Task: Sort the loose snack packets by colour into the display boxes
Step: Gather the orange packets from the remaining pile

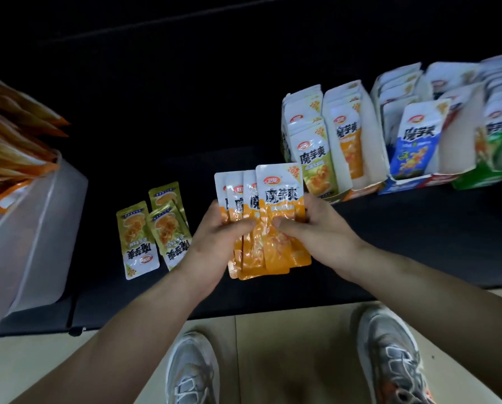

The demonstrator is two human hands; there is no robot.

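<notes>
Left hand (214, 237) and right hand (319, 225) are being used to grip one fan of orange packets (278, 196), just in front of the orange box (373, 141); its edges are best being squared before insertion upright.

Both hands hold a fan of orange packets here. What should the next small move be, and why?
Probably carry the orange packets up and right to the orange row in the nearest display box. The left hand and right hand both grip the fan, it is all one colour, and the matching row stands just beyond the right hand.
</notes>
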